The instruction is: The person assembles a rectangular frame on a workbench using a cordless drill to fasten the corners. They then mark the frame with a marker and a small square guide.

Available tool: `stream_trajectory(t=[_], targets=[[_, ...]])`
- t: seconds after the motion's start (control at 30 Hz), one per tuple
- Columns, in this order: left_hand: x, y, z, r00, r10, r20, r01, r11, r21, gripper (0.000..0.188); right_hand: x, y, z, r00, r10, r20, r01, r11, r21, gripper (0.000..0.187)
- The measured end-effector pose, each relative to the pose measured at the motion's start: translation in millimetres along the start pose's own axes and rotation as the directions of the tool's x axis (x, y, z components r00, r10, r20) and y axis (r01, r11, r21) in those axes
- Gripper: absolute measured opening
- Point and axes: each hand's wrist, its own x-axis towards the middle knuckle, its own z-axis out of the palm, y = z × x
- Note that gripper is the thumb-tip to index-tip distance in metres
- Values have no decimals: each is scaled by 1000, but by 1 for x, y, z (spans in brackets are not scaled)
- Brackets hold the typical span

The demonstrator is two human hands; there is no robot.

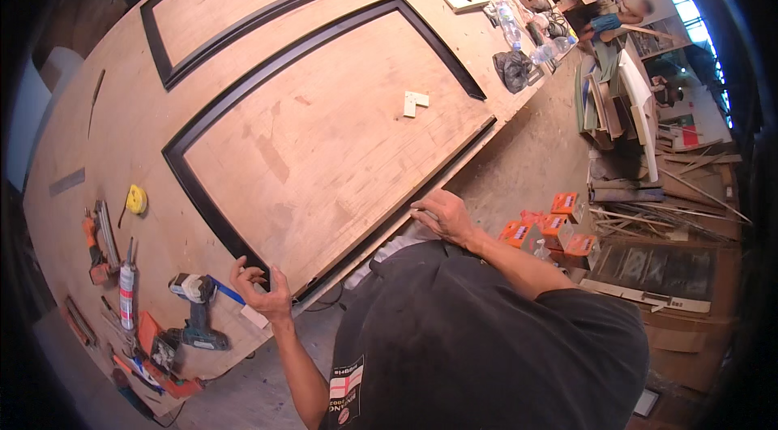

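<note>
A black frame lies on the wooden worktable, its three joined sides forming an open U. Along the table's near edge runs a separate black strip, with gaps between its ends and the frame. My left hand curls its fingers and thumb around the free end of the frame's left side, close to the strip's left end. Farther right, my right hand has bent fingers against the strip; the fingertips are partly hidden. Inside the frame lies a small pale L-shaped block.
Another black frame lies beyond. At left are a cordless drill, a sealant tube and a yellow tape measure. Bottles and clutter fill the far right corner. Orange boxes stand beside the table; a person is farther off.
</note>
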Motion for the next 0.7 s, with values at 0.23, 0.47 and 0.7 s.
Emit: stream_trajectory(t=[0.23, 0.47, 0.7], targets=[[14, 10, 44, 990, 129, 58, -131, 991, 23, 41, -9, 44, -20, 991, 52, -126, -49, 998, 31, 19], [29, 93, 93, 998, 30, 61, -40, 986, 161, 79, 85, 247, -113, 783, 447, -432, -450, 887, 101, 24], [-7, 180, 183, 999, -14, -35, 24, 957, 288, 65, 237, 565, -191, 752, 479, -453, -545, 838, -19, 38]])
